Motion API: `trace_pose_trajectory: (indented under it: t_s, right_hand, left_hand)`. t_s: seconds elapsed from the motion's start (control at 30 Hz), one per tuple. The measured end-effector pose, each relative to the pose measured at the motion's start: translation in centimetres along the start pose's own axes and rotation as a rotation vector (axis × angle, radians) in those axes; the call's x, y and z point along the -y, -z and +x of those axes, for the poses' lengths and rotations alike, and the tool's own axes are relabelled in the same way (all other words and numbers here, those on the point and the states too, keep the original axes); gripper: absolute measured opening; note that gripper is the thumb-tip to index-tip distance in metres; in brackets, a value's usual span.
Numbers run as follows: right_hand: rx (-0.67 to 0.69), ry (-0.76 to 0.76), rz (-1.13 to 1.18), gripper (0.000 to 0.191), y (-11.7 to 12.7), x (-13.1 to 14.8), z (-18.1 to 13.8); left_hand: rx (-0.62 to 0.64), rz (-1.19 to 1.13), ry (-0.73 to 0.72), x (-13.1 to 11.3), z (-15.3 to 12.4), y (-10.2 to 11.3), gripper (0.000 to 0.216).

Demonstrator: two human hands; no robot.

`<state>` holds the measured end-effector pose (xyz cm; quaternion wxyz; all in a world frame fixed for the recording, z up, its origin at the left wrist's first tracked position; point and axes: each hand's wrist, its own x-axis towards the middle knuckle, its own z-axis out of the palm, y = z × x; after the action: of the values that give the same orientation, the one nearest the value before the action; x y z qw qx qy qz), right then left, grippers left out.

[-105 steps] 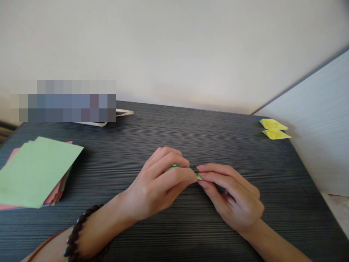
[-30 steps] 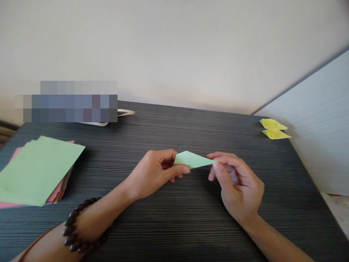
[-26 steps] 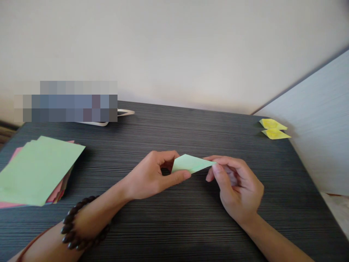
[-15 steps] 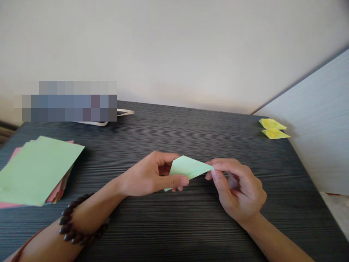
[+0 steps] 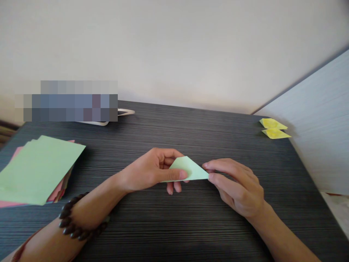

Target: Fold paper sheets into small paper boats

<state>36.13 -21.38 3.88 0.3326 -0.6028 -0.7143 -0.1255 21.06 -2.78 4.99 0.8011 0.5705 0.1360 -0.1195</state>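
A small folded piece of light green paper (image 5: 189,169) is held over the middle of the dark striped table (image 5: 174,222). My left hand (image 5: 151,170) pinches its left part between thumb and fingers. My right hand (image 5: 236,189) pinches its pointed right tip with thumb and forefinger. A dark bead bracelet (image 5: 73,223) circles my left wrist.
A stack of coloured paper sheets (image 5: 36,169), green on top and pink below, lies at the left edge. Two folded yellow paper pieces (image 5: 273,128) rest at the far right by a pale panel (image 5: 321,120). A white object (image 5: 120,113) lies at the back.
The green piece was hidden between my fingers at first, then lifted and shown as a flat pointed shape. It has since dropped slightly and turned flatter toward the table.
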Motion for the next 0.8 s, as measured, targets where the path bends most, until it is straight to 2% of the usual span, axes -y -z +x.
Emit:
trace_pose_trajectory:
  t_s: [0.13, 0.3, 0.37, 0.47, 0.63, 0.8]
  right_hand:
    - [0.051, 0.026, -0.003, 0.027, 0.3, -0.5, 0.0]
    - [0.007, 0.023, 0.002, 0.024, 0.5, -0.8, -0.5]
    - [0.009, 0.022, -0.005, 0.025, 0.5, -0.8, -0.5]
    - [0.012, -0.005, 0.011, 0.028, 0.3, -0.5, -0.4]
    - [-0.039, -0.171, 0.153, 0.030, -0.2, 0.3, -0.1]
    - [-0.096, -0.377, 0.163, 0.022, -0.6, 0.7, -0.2]
  left_hand:
    - [-0.101, -0.057, 0.004, -0.2, 0.1, -0.2, 0.027]
    - [-0.071, -0.020, 0.056, -0.5, -0.1, -0.2, 0.025]
    - [-0.099, -0.024, 0.023, -0.4, 0.0, -0.2, 0.024]
    - [-0.204, -0.018, -0.052, 0.0, 0.2, -0.2, 0.025]
    - [-0.354, 0.099, -0.139, 0.6, 0.4, -0.2, 0.022]
    - [-0.405, 0.130, -0.206, 0.7, 0.4, -0.7, 0.019]
